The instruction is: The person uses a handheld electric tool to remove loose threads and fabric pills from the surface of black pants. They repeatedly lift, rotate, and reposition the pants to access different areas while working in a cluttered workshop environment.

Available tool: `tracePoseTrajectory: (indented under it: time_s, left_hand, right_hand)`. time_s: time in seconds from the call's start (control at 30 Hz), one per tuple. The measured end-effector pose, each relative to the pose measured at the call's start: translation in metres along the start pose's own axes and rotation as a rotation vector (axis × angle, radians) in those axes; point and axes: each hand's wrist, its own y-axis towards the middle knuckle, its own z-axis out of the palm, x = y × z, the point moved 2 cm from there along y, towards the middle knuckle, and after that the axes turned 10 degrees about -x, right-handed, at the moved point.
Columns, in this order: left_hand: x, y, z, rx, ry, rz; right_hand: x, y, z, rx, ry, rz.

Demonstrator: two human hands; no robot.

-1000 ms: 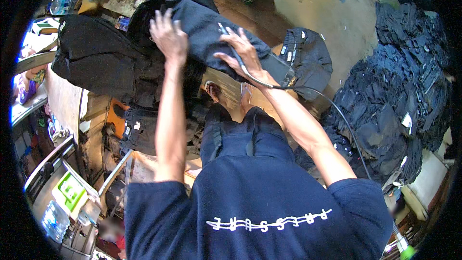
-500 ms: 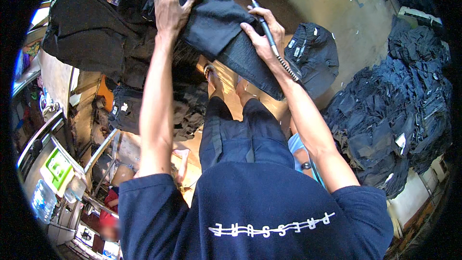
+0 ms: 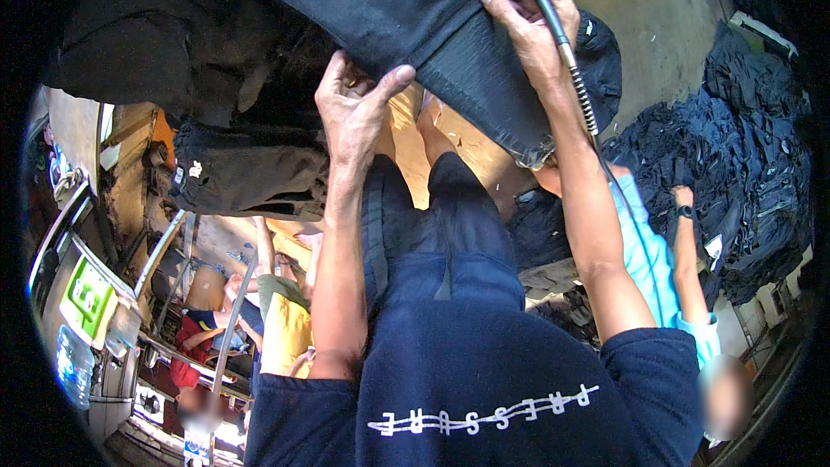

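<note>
Denim point(image 3: 415, 9), a dark trouser leg, lay draped high across the view, just above the person's knees. It looked soft, fairly heavy and floppy, likely to sag unless held taut near the hem. The left hand point(image 3: 354, 112) pinched its lower edge, thumb on top and fingers beneath. The right hand point(image 3: 532, 30) was closed around a slim black tool point(image 3: 553, 13) with a sprung cable, and pressed the cloth near the frayed hem. More dark jeans point(image 3: 743, 156) were heaped to the right. Another person in a light blue shirt point(image 3: 648, 251) sat below that heap.
</note>
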Motion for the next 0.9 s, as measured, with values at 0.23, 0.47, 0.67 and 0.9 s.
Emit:
tracePoseTrajectory:
  time_s: [0.23, 0.47, 0.67, 0.9]
  left_hand:
    - [0.028, 0.000, -0.008, -0.041, -0.094, 0.034]
    - [0.038, -0.001, -0.011, -0.027, -0.245, -0.027]
    - [0.040, -0.006, -0.011, -0.036, -0.192, 0.047]
    - [0.043, -0.003, -0.011, -0.026, -0.200, 0.084]
  right_hand:
    - [0.047, -0.047, 0.008, 0.183, -0.272, -0.493]
    - [0.030, -0.087, 0.015, 0.348, -0.365, -0.683]
    - [0.038, -0.089, 0.013, 0.324, -0.360, -0.688]
    - [0.034, -0.089, 0.015, 0.343, -0.365, -0.673]
